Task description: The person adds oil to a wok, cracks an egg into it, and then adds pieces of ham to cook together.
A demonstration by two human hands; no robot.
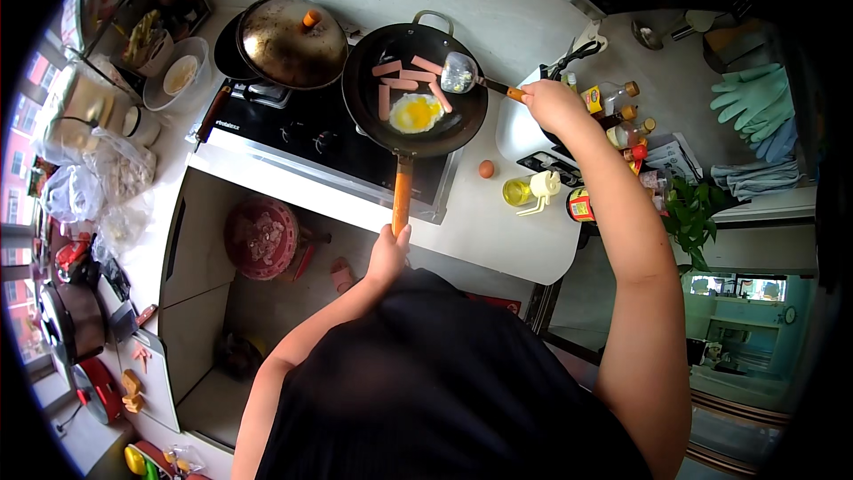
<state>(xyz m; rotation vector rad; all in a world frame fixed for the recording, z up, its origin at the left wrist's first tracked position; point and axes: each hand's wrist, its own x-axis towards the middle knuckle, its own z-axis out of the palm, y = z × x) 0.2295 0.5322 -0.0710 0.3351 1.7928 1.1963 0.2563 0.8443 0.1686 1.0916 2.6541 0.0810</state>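
Observation:
My left hand (pixel 388 255) grips the end of the wooden handle (pixel 402 190) of a dark frying pan (pixel 460 123) on the black gas stove (pixel 300 137). A fried egg (pixel 416 113) with a broken yellow yolk lies in the pan, and several pink sausage strips (pixel 400 84) are scattered beside and above it. My right hand (pixel 550 106) is closed around the handle of a metal spatula (pixel 459 72). Its blade, with bits of egg on it, is over the pan's upper right part, next to the sausage strips. Whether the blade touches the pan, I cannot tell.
A lidded wok (pixel 286 40) stands left of the pan. Right of the stove are a whole brown egg (pixel 486 169), an oil dispenser (pixel 531 189) and several sauce bottles (pixel 610 98). A cleaver (pixel 126 321) and cutting board (pixel 152 380) lie at lower left.

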